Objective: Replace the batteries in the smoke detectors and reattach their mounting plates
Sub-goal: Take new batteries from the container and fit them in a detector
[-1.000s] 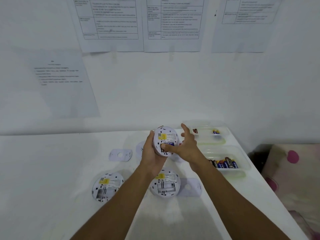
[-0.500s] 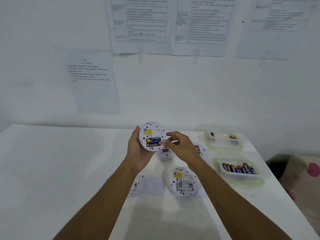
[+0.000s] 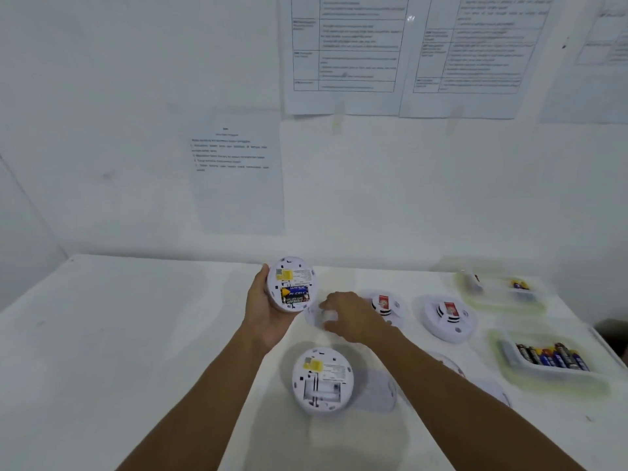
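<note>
My left hand [image 3: 263, 309] holds a round white smoke detector [image 3: 291, 283] above the table, its back towards me, with batteries showing in its compartment. Just right of it and lower, my right hand [image 3: 351, 321] is down at the table with its fingertips pinching the edge of a white mounting plate [image 3: 314, 314]; the hand is blurred. A second detector [image 3: 323, 380] lies on its face in front of me with an empty battery compartment. Another mounting plate [image 3: 375, 390] lies right beside it.
Two more detectors [image 3: 385, 305] [image 3: 447, 317] with red labels sit face up to the right. A clear tray [image 3: 503, 348] holds several batteries; a farther tray [image 3: 537, 305] holds a few. Another plate [image 3: 491, 390] lies beyond my right forearm. Printed sheets hang on the wall.
My right hand left the held detector's battery compartment and dropped to the mounting plate on the table. The left hand keeps holding the detector. The view swung left.
</note>
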A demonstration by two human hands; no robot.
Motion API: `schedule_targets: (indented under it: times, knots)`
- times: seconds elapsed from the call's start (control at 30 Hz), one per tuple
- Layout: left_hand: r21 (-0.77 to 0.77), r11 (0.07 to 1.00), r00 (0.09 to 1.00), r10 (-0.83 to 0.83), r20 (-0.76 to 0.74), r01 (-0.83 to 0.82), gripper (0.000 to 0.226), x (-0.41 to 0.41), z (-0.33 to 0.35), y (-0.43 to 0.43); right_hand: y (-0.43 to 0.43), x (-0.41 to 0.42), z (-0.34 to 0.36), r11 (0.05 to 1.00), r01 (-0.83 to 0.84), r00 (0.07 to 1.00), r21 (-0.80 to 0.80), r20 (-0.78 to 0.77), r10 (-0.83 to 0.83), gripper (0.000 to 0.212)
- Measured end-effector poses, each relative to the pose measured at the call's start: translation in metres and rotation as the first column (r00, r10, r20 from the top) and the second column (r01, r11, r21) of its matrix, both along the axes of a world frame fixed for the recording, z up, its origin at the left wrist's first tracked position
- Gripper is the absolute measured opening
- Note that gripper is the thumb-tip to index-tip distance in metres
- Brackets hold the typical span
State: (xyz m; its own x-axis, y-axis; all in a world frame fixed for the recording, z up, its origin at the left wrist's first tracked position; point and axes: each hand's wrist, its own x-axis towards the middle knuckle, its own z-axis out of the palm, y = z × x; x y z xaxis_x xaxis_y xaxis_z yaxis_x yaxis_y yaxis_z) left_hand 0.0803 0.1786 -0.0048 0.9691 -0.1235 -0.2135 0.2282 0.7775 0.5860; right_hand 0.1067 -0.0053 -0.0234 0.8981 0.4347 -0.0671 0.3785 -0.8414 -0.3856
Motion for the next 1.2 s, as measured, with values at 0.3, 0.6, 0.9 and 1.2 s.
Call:
schedule_targets:
  times: [0.3,0.6,0.9,1.2]
  knots:
    - [0.018,0.999,0.999,-0.027,-0.031,0.027,0.05,0.013,-0.011,0.014,0.008,0.002,0.003,0.974,-0.002,0.989,-0.227,0.144,0.036,0.029]
    - [-0.007,1.0,1.0,0.0,-0.017,-0.001,0.05,0.017,-0.011,0.016,0.007,0.002,0.029,0.528,0.388,0.894,0.756,-0.168,-0.416,0.016]
    - [0.009,0.998,0.998,-0.057,0.016,0.057,0.056,0.009,-0.006,-0.008,0.033,-0.025,0.056,0.413,0.355,0.923,0.839,-0.243,-0.299,0.014]
    - [0.002,0.999,0.998,-0.049,-0.029,0.049,0.057,0.003,-0.004,-0.022,0.046,-0.041,0.039,0.793,0.212,0.873,0.572,0.253,-0.416,0.025]
